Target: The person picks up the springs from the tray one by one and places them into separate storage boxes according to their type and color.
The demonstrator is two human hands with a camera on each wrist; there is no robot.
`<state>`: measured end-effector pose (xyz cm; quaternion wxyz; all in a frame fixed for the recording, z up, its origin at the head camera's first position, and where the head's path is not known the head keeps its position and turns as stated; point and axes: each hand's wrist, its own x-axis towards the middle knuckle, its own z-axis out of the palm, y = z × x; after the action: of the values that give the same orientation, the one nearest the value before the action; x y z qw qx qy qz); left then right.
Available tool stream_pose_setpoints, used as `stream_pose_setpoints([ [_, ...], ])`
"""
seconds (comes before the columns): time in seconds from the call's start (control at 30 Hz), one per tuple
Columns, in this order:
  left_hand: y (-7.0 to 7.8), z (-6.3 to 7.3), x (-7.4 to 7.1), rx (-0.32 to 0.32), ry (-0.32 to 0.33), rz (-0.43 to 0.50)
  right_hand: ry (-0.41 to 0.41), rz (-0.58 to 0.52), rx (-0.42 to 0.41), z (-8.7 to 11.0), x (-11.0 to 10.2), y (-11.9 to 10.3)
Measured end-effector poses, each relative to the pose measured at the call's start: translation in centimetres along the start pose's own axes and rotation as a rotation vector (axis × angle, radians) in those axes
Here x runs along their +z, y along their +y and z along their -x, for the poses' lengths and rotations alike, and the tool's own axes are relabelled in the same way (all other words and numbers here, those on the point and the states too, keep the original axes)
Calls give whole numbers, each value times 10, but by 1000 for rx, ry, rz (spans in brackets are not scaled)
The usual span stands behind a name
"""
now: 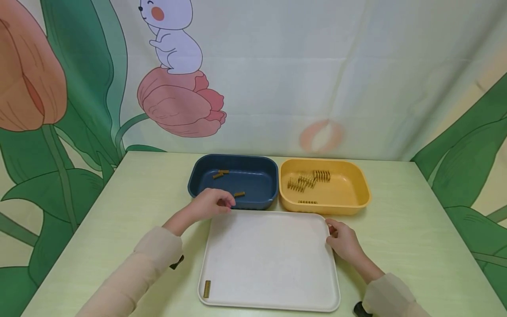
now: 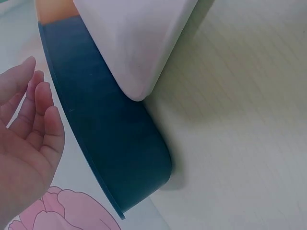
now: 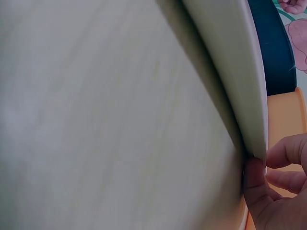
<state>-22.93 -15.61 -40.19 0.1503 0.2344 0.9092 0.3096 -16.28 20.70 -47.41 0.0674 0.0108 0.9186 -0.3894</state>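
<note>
My right hand [image 1: 345, 241] pinches the white tray [image 1: 273, 259] at its far right corner, thumb and fingers on the rim; the right wrist view shows the thumb [image 3: 255, 179] against the tray's side. Over the near left edge of the dark blue bin [image 1: 253, 203] hovers my left hand [image 1: 210, 203]. Its fingers [image 2: 44, 98] are loosely bent with nothing between them, apart from the bin in the left wrist view. A brass-coloured spring [image 1: 207, 289] lies in the tray's near left corner. Small springs [image 1: 239, 194] lie inside the blue bin.
Beside the blue bin stands a yellow bin [image 1: 348, 207] holding several larger coil springs [image 1: 322, 176]. Both bins sit behind the tray on a pale green table [image 1: 400, 211]. A curtain [image 1: 269, 79] printed with flowers and an animal hangs at the back.
</note>
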Motion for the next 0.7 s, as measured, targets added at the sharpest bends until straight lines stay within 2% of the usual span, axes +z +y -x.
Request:
stream_pose_setpoints([
  [0.17,1,3,1,9,0,17,-4,5,-13,0,-1,0],
  [0.4,2,10,2,-10,-9,39,-20,11,-8,0,-2,-1],
  [0.7,1,22,7,22,-56,42,-25,26,-4,0,-3,-3],
])
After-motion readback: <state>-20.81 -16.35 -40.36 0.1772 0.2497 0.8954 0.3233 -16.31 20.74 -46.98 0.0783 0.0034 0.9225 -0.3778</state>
